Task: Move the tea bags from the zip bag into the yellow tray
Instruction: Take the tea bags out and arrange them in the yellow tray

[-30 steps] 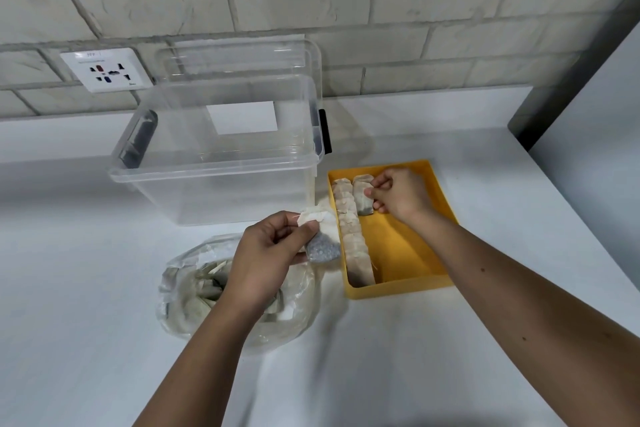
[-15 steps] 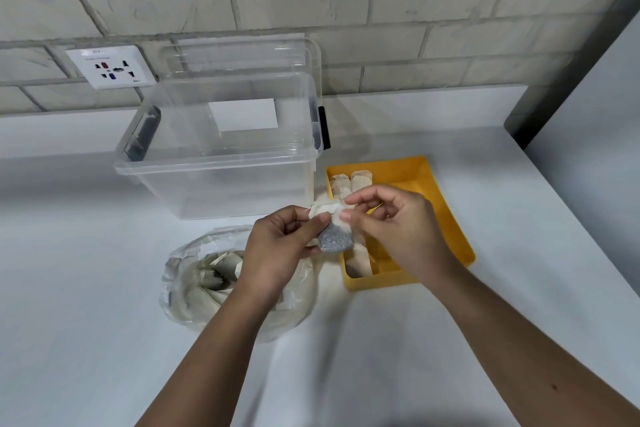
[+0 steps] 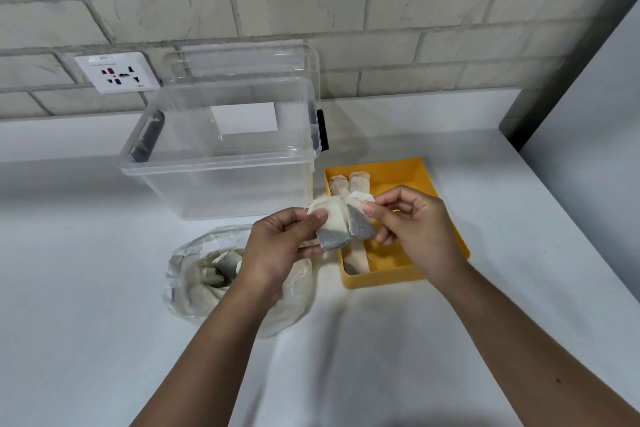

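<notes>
Clear plastic, the big lidded storage box (image 3: 221, 149) sits beyond the left hand (image 3: 280, 250). Under that hand lies the crumpled transparent zip bag (image 3: 207, 274) of tea bags. The rectangular yellow plastic tray (image 3: 412, 263), with a row of bags, is below the right hand (image 3: 415, 229). Each hand pinches one paper tea bag: left tea bag (image 3: 330, 227), right tea bag (image 3: 360, 224), touching.

Two hands, left (image 3: 277, 246) and right (image 3: 415, 229); two held tea bags (image 3: 334, 225) (image 3: 360, 224); one yellow tray (image 3: 446, 218); one zip bag (image 3: 194, 274); one clear storage bin (image 3: 221, 180); one wall socket (image 3: 116, 72).
</notes>
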The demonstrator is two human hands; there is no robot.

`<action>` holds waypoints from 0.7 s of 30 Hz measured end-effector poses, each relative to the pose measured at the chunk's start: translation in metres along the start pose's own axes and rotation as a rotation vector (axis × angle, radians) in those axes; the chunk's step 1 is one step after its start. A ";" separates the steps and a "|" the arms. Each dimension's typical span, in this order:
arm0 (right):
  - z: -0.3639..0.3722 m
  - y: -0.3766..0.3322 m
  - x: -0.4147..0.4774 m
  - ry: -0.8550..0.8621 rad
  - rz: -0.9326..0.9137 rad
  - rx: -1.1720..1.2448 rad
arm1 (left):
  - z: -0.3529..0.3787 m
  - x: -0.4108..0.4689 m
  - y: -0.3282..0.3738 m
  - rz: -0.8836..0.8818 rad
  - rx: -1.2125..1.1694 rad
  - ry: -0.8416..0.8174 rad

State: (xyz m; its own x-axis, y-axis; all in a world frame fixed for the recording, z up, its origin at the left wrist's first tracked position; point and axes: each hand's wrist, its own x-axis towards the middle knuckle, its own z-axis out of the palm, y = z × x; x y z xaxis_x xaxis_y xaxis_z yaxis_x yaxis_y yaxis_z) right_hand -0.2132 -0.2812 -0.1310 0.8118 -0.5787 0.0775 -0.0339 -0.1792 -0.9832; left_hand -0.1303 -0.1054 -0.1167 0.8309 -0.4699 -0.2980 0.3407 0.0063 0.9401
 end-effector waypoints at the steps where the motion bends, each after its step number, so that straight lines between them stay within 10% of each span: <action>1: -0.005 0.000 0.004 -0.002 0.027 0.000 | 0.000 0.000 0.001 0.001 0.000 0.006; 10: -0.031 0.025 0.045 -0.170 0.107 -0.464 | -0.006 0.003 -0.006 -0.014 0.025 0.020; 21: 0.001 0.062 0.094 -0.047 0.291 -0.351 | -0.007 0.007 -0.007 -0.017 0.042 0.004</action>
State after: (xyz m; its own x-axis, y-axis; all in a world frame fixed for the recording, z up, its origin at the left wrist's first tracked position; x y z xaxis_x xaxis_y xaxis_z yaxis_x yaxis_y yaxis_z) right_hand -0.1385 -0.3455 -0.1847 0.7646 -0.6094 -0.2097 -0.4537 -0.2779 -0.8467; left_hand -0.1240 -0.1019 -0.1264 0.8266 -0.4664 -0.3150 0.3365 -0.0390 0.9409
